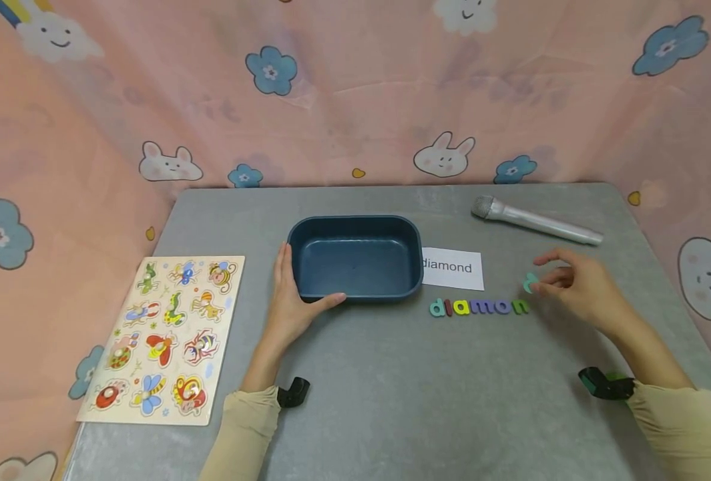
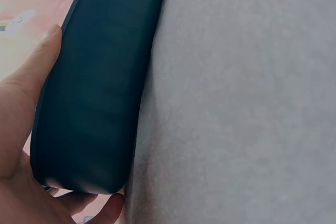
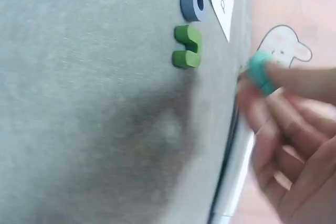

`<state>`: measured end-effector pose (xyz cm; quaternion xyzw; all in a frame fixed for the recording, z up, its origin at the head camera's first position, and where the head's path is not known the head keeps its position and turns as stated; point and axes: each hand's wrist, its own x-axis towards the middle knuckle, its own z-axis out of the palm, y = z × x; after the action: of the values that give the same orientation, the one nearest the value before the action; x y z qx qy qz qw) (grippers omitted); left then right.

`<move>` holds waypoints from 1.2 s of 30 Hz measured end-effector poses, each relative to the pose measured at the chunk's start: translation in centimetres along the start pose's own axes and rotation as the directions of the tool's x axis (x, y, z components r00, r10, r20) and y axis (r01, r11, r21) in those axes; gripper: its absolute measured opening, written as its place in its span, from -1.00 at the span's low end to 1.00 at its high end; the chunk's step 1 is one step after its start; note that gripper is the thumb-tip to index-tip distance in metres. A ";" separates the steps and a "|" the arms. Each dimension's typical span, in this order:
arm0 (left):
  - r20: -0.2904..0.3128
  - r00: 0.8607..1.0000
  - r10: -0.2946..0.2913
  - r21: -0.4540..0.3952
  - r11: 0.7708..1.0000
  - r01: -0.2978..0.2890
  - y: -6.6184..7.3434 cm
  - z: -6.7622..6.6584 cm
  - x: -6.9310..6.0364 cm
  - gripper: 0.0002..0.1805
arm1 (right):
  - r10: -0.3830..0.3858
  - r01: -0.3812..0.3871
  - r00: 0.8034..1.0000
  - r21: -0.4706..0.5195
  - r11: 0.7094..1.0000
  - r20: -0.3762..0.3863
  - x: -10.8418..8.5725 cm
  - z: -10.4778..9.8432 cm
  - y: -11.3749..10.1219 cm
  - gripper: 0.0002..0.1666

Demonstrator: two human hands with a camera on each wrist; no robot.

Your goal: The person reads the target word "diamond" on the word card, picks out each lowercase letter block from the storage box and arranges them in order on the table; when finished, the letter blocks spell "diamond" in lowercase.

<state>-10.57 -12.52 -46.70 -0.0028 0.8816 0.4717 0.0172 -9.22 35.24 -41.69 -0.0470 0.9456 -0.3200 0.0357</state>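
Note:
At the near left corner of a dark blue plastic bin, my left hand holds the wall, fingers along the left end and thumb on the front rim. The left wrist view shows that bin with fingertips round its end. My right hand pinches a teal letter between thumb and finger, above the table. In the right wrist view the teal letter is blurred. Left of that hand lies a row of coloured letters reading "diamon", ending with a green n.
A white card printed "diamond" lies behind the row, its left edge hidden by the bin. A silver microphone lies at the back right. On the left is a wooden insect puzzle board. A pink patterned curtain hangs behind the grey table.

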 end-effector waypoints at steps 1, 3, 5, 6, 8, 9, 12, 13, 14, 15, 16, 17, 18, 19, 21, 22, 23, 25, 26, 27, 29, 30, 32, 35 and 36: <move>-0.001 1.000 0.000 0.001 1.000 0.000 0.0 0.0 0.0 0.53 | 0.034 -0.034 0.999 -0.027 0.999 0.019 -0.1 0.0 0.2 -0.69; -0.003 1.000 0.002 0.001 1.000 -0.002 0.0 0.0 0.0 0.53 | 0.092 -0.088 0.994 -0.075 0.993 0.055 -0.2 0.1 0.7 -0.69; -0.005 1.000 0.003 0.002 1.000 -0.003 -0.1 -0.1 0.0 0.53 | 0.152 -0.144 0.985 -0.098 0.985 0.085 -0.3 0.2 1.1 -0.68; -0.004 1.000 0.002 0.003 1.000 -0.002 -0.1 -0.1 0.0 0.53 | 0.182 -0.172 0.978 -0.101 0.980 0.098 -0.4 0.2 1.3 -0.67; -0.003 1.000 0.003 0.005 1.000 -0.003 -0.1 -0.1 0.0 0.53 | 0.217 -0.206 0.970 -0.097 0.974 0.113 -0.6 0.3 1.5 -0.65; -0.003 1.000 0.003 0.005 1.000 -0.003 -0.1 -0.1 0.0 0.53 | 0.232 -0.222 0.966 -0.094 0.970 0.117 -0.7 0.4 1.6 -0.63; -0.006 1.000 0.004 0.008 1.000 -0.004 0.0 -0.1 0.0 0.53 | 0.253 -0.244 0.961 -0.084 0.966 0.116 -0.9 0.7 1.7 -0.61; -0.006 1.000 0.005 0.010 1.000 -0.005 0.0 -0.1 0.0 0.53 | 0.253 -0.245 0.960 -0.083 0.966 0.116 -0.9 0.8 1.7 -0.60; -0.007 1.000 0.005 0.011 1.000 -0.005 0.0 -0.2 0.0 0.53 | 0.253 -0.244 0.961 -0.084 0.966 0.112 -1.0 0.8 1.8 -0.60; -0.007 1.000 0.006 0.015 1.000 -0.006 0.0 -0.2 -0.1 0.53 | 0.254 -0.246 0.961 -0.082 0.966 0.108 -1.0 0.9 1.9 -0.60; -0.005 1.000 0.007 0.017 1.000 -0.007 0.0 -0.2 -0.1 0.53 | 0.253 -0.246 0.962 -0.081 0.966 0.103 -1.0 1.0 1.9 -0.61; -0.004 1.000 0.008 0.019 1.000 -0.008 0.0 -0.2 -0.1 0.53 | 0.253 -0.245 0.963 -0.081 0.966 0.097 -1.0 1.1 2.0 -0.61; -0.003 1.000 0.008 0.020 1.000 -0.008 0.0 -0.2 -0.1 0.53 | 0.255 -0.248 0.963 -0.081 0.965 0.089 -1.0 1.2 2.0 -0.62; -0.002 1.000 0.007 0.020 1.000 -0.007 0.0 -0.2 -0.1 0.53 | 0.257 -0.251 0.963 -0.081 0.965 0.085 -1.0 1.3 2.1 -0.62; -0.002 1.000 0.007 0.018 1.000 -0.007 0.0 -0.2 -0.1 0.53 | 0.263 -0.257 0.962 -0.083 0.963 0.071 -1.0 1.4 2.2 -0.64; -0.003 1.000 0.006 0.016 1.000 -0.006 0.0 -0.2 -0.2 0.53 | 0.267 -0.261 0.961 -0.082 0.962 0.066 -1.0 1.5 2.2 -0.64; -0.005 1.000 0.006 0.015 1.000 -0.006 0.0 -0.2 -0.2 0.53 | 0.269 -0.264 0.961 -0.083 0.961 0.060 -1.0 1.6 2.2 -0.64; -0.007 1.000 0.007 0.013 1.000 -0.007 0.0 -0.2 -0.2 0.53 | 0.277 -0.272 0.960 -0.088 0.958 0.047 -1.0 1.7 2.1 -0.62; -0.006 1.000 0.007 0.012 1.000 -0.007 0.0 -0.2 -0.2 0.53 | 0.278 -0.274 0.960 -0.091 0.957 0.036 -1.0 1.7 2.1 -0.62; -0.007 1.000 0.006 0.012 1.000 -0.006 0.0 -0.2 -0.2 0.53 | 0.281 -0.278 0.959 -0.092 0.956 0.027 -1.0 1.8 2.0 -0.61; -0.006 1.000 0.006 0.010 1.000 -0.006 0.0 -0.2 -0.2 0.53 | 0.279 -0.277 0.960 -0.097 0.956 0.013 -1.0 1.9 1.8 -0.58; -0.004 1.000 0.004 0.008 1.000 -0.004 0.1 -0.2 -0.2 0.54 | 0.276 -0.275 0.961 -0.101 0.956 0.005 -1.0 2.0 1.7 -0.57; 0.001 1.000 0.001 0.012 1.000 -0.001 0.1 -0.2 -0.1 0.54 | 0.267 -0.266 0.964 -0.097 0.959 -0.006 -0.9 2.1 1.6 -0.57; 0.010 1.000 -0.001 0.022 1.000 0.000 0.1 -0.3 -0.1 0.53 | 0.261 -0.262 0.965 -0.083 0.962 -0.028 -0.8 2.2 1.1 -0.58; 0.012 1.000 -0.001 0.027 1.000 0.000 0.1 -0.3 -0.1 0.53 | 0.255 -0.257 0.966 -0.073 0.964 -0.039 -0.8 2.4 0.8 -0.57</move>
<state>-10.50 -12.71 -46.40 0.0001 0.8878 0.4596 0.0226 -8.25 34.55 -44.03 0.0790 0.9559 -0.2763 0.0610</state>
